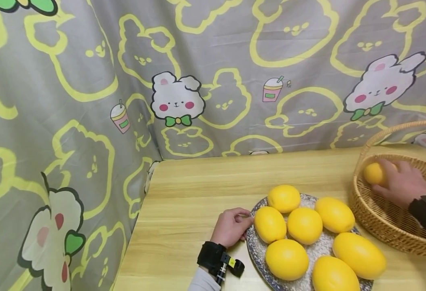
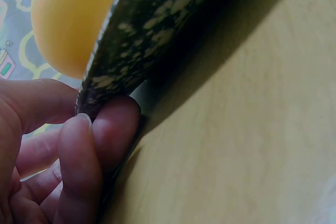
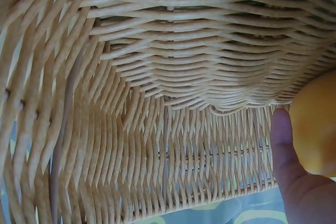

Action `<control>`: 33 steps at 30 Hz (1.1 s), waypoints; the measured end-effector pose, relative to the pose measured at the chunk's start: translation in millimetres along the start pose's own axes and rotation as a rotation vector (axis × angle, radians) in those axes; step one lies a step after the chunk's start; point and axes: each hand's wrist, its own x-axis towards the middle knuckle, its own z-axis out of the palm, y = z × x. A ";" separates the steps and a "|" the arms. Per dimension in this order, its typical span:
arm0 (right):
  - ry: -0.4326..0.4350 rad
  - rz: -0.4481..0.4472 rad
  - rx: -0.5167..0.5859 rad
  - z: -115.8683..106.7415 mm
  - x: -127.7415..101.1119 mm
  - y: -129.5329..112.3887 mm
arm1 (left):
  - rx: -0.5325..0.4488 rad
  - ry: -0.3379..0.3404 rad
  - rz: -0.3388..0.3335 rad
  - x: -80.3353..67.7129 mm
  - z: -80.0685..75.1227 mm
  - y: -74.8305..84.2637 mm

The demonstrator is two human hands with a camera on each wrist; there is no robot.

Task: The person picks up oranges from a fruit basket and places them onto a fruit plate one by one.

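Eight yellow lemons show in the head view. Seven lie on the one speckled plate (image 1: 256,246) at the lower middle of the frame: one at the top (image 1: 284,198), three across the middle (image 1: 270,224) (image 1: 305,225) (image 1: 334,214), and three along the bottom (image 1: 287,259) (image 1: 359,255) (image 1: 334,276). The eighth lemon (image 1: 374,173) sits in the one wicker basket (image 1: 384,226) at the right edge. Two hands are in view, one (image 1: 231,227) at the plate's left rim and one (image 1: 402,184) inside the basket. There is one wooden worktop (image 1: 198,190) and one patterned curtain (image 1: 89,81) behind it.
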 end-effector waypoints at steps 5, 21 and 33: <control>-0.001 -0.008 0.002 0.5 2.2 0.3 | 0.003 0.005 0.000 0.2 -0.5 0.1; 0.017 -0.049 0.004 -5.0 4.2 1.3 | -0.008 0.005 -0.005 -0.1 0.2 1.0; -0.045 -0.097 0.017 -16.6 4.2 -0.3 | -0.015 -0.007 -0.003 -0.4 0.3 -0.3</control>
